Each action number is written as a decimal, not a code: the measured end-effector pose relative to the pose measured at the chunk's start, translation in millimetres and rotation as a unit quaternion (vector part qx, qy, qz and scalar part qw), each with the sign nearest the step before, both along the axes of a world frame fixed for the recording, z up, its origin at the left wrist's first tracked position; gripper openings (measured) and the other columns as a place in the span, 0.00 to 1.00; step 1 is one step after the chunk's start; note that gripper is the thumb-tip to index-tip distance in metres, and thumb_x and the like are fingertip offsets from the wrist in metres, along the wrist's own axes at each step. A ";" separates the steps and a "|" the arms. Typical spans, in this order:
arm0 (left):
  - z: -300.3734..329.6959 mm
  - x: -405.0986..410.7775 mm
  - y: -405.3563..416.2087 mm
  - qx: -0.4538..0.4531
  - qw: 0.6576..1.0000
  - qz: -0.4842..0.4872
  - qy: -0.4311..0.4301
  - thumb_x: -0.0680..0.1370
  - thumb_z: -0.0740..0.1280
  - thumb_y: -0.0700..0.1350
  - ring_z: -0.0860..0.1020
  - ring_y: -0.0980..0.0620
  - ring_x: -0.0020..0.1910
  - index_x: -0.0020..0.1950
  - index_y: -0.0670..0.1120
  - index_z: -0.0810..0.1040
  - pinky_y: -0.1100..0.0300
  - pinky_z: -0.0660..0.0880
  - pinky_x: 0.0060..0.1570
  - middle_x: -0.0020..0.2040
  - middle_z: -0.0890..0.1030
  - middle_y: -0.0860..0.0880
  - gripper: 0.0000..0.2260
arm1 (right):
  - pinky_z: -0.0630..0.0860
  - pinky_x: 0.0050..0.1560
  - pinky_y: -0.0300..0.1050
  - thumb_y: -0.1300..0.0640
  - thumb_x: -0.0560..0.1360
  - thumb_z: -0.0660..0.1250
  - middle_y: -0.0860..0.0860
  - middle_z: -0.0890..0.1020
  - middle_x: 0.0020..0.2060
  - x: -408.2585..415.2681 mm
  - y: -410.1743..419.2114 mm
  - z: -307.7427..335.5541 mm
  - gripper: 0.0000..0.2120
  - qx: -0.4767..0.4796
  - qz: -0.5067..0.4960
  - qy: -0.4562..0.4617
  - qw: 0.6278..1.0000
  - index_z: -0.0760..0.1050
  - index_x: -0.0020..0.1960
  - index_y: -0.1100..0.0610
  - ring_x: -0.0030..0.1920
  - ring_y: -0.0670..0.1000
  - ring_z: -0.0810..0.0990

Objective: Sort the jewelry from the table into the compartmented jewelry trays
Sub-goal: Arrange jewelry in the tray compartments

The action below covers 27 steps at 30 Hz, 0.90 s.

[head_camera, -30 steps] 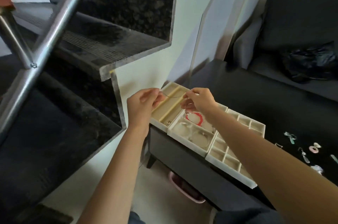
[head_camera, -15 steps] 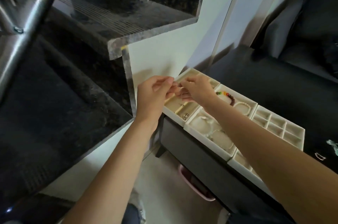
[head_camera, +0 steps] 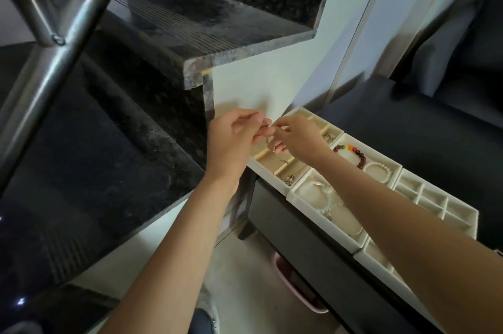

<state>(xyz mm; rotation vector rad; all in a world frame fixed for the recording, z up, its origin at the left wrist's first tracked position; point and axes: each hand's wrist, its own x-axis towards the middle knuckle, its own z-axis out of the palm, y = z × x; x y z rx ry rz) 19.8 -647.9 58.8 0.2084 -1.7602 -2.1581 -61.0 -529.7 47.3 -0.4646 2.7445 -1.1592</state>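
Above the beige slotted tray (head_camera: 275, 167) at 12 o'clock of the table (head_camera: 408, 137), left hand (head_camera: 231, 143) and right hand (head_camera: 299, 137) pinch 1 thin chain (head_camera: 275, 147), seemingly light, limp, tangle-prone; grip its ends.

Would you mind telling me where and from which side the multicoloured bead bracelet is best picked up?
Pinch the multicoloured bead bracelet on its dark-bead arc, coming from above: it lies flat in an open-topped tray, and that side faces away from the right forearm.
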 end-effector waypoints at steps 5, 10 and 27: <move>3.0 0.7 -2.6 0.020 1.000 -0.003 -0.003 0.78 0.65 0.36 0.82 0.56 0.38 0.49 0.38 0.79 0.66 0.77 0.42 0.39 0.83 0.48 0.04 | 0.80 0.49 0.51 0.59 0.79 0.61 0.56 0.84 0.37 2.3 -5.1 1.6 0.09 -0.028 -0.001 -0.021 0.999 0.79 0.48 0.61 0.38 0.54 0.84; 5.6 3.4 -0.1 0.026 1.000 -0.013 0.002 0.78 0.65 0.36 0.83 0.55 0.38 0.49 0.38 0.79 0.67 0.76 0.40 0.40 0.83 0.46 0.04 | 0.80 0.46 0.48 0.62 0.79 0.60 0.52 0.82 0.33 6.9 -7.5 8.0 0.09 -0.053 0.002 -0.022 0.998 0.77 0.45 0.61 0.34 0.50 0.82; 7.2 5.8 0.4 0.028 0.999 -0.012 0.010 0.77 0.65 0.36 0.82 0.56 0.38 0.46 0.41 0.79 0.68 0.76 0.39 0.40 0.83 0.47 0.04 | 0.80 0.42 0.41 0.61 0.79 0.60 0.55 0.83 0.34 8.8 -7.6 4.9 0.11 -0.077 0.008 -0.047 0.996 0.78 0.50 0.66 0.33 0.48 0.83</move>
